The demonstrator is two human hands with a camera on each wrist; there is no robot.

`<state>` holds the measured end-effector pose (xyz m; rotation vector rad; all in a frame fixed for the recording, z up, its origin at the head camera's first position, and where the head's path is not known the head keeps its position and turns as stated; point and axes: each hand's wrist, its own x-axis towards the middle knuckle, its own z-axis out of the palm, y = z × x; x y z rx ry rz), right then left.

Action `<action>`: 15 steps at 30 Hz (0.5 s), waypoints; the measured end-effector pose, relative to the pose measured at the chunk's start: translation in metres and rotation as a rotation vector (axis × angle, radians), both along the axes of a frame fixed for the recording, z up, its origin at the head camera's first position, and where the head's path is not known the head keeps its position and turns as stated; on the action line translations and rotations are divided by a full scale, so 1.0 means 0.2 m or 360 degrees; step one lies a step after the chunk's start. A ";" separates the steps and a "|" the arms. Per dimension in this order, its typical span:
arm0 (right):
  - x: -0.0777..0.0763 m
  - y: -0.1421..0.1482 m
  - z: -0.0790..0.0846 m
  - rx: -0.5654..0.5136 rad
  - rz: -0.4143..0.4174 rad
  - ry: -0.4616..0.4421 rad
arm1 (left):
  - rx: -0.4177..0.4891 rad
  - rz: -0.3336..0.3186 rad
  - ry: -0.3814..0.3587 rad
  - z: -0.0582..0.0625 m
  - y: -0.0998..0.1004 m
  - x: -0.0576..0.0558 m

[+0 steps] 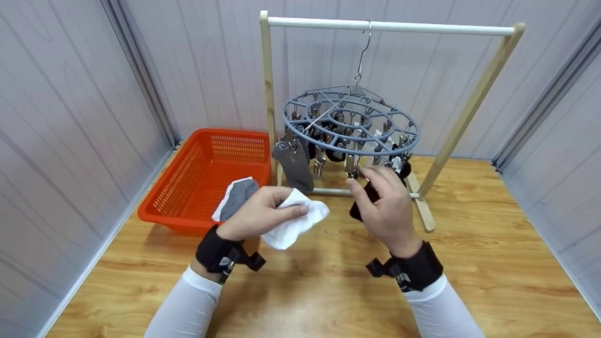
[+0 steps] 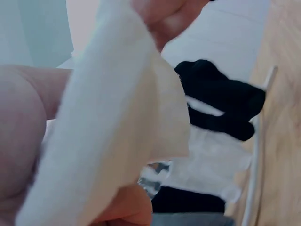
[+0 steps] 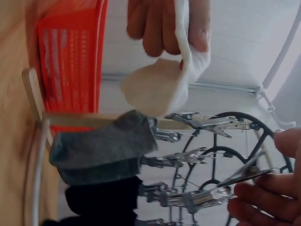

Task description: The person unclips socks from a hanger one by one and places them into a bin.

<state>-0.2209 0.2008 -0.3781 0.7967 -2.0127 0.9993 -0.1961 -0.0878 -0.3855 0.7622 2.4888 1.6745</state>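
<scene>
My left hand (image 1: pixel 258 211) grips a white sock (image 1: pixel 296 223), thumb on top, with the cloth hanging past the fingers. The same sock (image 2: pixel 99 113) fills much of the left wrist view. At the front of the round grey hanger (image 1: pixel 347 151), my right hand (image 1: pixel 387 206) has thumb and fingers round a metal clip (image 1: pixel 350 165). Seen from the right wrist, that clip (image 3: pixel 247 173) lies between thumb and fingers, its handles spread. A grey sock (image 1: pixel 296 164) hangs from clips at the hanger's left side; black socks (image 2: pixel 221 89) and white ones hang elsewhere.
An orange basket (image 1: pixel 164 197) stands at the left with a grey and white sock (image 1: pixel 240 195) inside. The hanger hooks on a white rail (image 1: pixel 422 28) between wooden posts (image 1: pixel 469 117). Metal-framed panels (image 1: pixel 75 117) enclose the wooden surface.
</scene>
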 end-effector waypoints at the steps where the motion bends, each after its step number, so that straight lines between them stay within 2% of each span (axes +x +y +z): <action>1: 0.01 0.00 0.01 0.0039 -0.0035 0.0054 | -0.0007 0.0014 0.0011 0.01 -0.02 0.00; 5: 0.03 0.02 0.05 0.0076 -0.0105 0.0207 | -0.0034 0.0098 0.0051 0.04 -0.08 0.00; 11: 0.04 0.03 0.11 -0.0196 -0.0083 0.0437 | -0.0004 0.0238 0.0077 0.07 -0.20 0.00; 15: 0.01 0.05 0.13 -0.0323 -0.0207 0.0527 | 0.0000 0.0408 0.0094 0.08 -0.27 -0.02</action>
